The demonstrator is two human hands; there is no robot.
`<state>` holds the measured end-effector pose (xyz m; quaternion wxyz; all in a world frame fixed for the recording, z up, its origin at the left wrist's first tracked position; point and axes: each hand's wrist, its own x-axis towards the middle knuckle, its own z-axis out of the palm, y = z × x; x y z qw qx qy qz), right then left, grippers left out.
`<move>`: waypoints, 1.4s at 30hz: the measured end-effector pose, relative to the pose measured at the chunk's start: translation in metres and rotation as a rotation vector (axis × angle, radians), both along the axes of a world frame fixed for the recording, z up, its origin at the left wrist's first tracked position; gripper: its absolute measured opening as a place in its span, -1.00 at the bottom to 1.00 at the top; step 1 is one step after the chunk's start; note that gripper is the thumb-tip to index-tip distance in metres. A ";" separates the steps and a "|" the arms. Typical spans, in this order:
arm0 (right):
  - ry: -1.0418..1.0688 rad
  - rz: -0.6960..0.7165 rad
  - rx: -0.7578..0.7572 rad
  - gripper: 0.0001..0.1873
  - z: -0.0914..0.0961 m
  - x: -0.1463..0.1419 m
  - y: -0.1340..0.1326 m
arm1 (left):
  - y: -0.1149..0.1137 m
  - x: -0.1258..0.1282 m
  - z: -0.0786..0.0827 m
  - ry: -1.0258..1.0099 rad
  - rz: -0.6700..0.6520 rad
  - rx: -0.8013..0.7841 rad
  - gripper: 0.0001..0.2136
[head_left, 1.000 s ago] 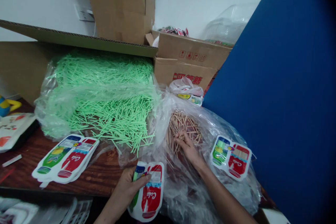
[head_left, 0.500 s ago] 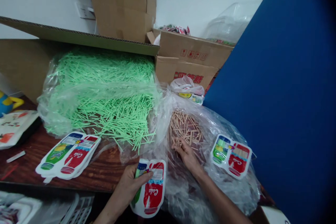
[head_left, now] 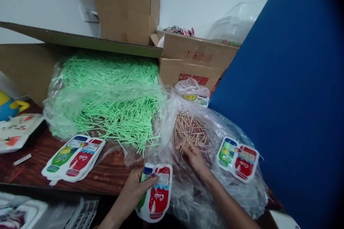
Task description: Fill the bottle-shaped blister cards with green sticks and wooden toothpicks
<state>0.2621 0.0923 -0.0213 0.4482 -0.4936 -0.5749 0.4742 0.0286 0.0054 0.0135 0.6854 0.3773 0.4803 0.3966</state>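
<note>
Pinches a few thin brown sticks (head_left: 181, 152) in the right hand (head_left: 195, 158), with fingers curled inward and tips pressed together. Reaches the right forearm in from the lower right, slanting up and leftward, back of the hand showing. Works at the near edge of a loose stick pile (head_left: 191, 128), spread on clear plastic (head_left: 225, 125) just beyond the fingertips. Clasps a bottle-printed pouch (head_left: 160, 200) in the left hand (head_left: 135, 186), with the thumb laid across the front and the other fingers hidden behind. Holds it to the left of the pile and nearer, by the front edge of the tabletop (head_left: 104, 180). Has another pouch (head_left: 238, 159) lying right of the right wrist, a pouch stack (head_left: 73, 159) left of the left hand, bagged green sticks (head_left: 123, 114) beyond, and a cardboard box (head_left: 200, 50) farther back.
</note>
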 end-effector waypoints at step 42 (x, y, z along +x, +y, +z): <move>0.795 -0.235 -0.194 -0.82 0.075 -0.075 -0.058 | 0.006 0.013 0.015 -0.188 -0.129 0.021 -0.87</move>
